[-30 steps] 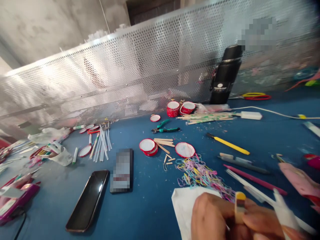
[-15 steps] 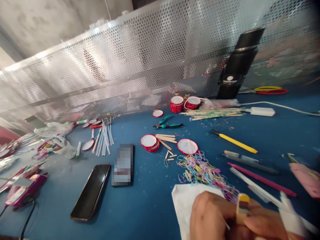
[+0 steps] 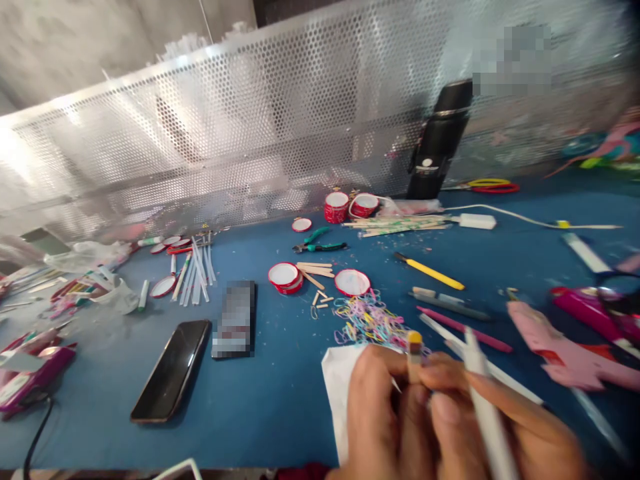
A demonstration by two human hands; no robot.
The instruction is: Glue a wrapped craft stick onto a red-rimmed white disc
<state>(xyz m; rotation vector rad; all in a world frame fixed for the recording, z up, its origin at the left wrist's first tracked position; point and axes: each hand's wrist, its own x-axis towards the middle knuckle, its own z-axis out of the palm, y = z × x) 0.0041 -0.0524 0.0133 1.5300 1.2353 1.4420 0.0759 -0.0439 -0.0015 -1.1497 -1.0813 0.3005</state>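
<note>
At the lower right, my left hand (image 3: 377, 407) is closed on a small wooden stick (image 3: 414, 360) that stands upright, its tip yellow with a darker band below. Close against it, my right hand (image 3: 520, 413) is closed round a white pen (image 3: 483, 400), which leans with its pointed end up; its fingertips reach the stick. Under my left hand lies a sheet of white paper (image 3: 334, 383). Just beyond is a pile of pastel loom bands (image 3: 373, 320). The lower parts of both hands are cut off by the frame.
Round red-rimmed lids (image 3: 353, 282), wooden sticks (image 3: 315, 269), green-handled pliers (image 3: 320, 247) and a yellow pen (image 3: 435, 273) lie beyond. Two phones (image 3: 170, 373) rest left, a pink glue gun (image 3: 555, 347) right. A black flask (image 3: 440, 143) stands by the perforated metal screen (image 3: 225, 133).
The view has swung right, so more of the pink glue gun and a magenta tool show. Both hands sit further left and higher in view, still close together, with the white pen now clearer.
</note>
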